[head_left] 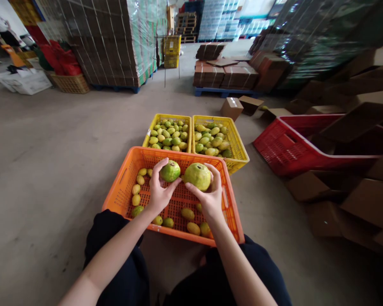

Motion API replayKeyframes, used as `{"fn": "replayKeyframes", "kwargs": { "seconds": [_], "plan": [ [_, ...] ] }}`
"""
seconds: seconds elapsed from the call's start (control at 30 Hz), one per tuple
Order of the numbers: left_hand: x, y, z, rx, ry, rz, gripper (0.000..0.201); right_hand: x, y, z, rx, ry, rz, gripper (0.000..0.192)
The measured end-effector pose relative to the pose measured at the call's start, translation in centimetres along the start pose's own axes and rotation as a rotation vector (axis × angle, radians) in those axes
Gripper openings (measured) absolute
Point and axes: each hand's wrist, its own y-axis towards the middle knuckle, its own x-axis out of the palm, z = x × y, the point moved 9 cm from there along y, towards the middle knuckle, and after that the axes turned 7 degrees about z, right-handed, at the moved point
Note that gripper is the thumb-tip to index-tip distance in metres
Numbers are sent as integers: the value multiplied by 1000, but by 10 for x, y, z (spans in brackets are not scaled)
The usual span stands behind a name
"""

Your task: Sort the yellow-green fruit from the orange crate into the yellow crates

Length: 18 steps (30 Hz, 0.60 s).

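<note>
My left hand (161, 187) is closed around a green papaya (170, 171), its stem end turned up towards me. In my right hand (210, 193) is a larger yellow-green papaya (198, 177), gripped between thumb and fingers. Both fruits are held side by side above an orange plastic crate (116, 191). Inside that crate, several smaller yellow and green papayas (135, 189) lie along the left wall. More papayas (193, 228) rest near the front right, partly hidden by my right forearm.
Beyond the orange crate stand a left yellow crate (150, 123) and a right yellow crate (241, 142), both holding many papayas. A red crate (274, 146) with cardboard in it is at right, among loose cardboard boxes (367, 204). Wrapped cardboard stacks (105, 42) stand behind.
</note>
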Motion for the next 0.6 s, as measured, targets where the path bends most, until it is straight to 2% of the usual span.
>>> {"fn": "replayKeyframes", "kwargs": {
  "seconds": [0.3,0.37,0.5,0.6],
  "plan": [
    [0,-1,-1,-11,-2,14,59,2,-1,-5,-37,-18,-1,64],
    [-1,0,0,47,29,7,60,2,-1,-4,-44,-43,-7,65],
    [1,-1,5,260,144,-63,63,3,0,-1,-55,-86,-27,68],
    [3,-2,8,336,187,-89,62,2,0,0,-57,-90,-28,69]
  ]
}}
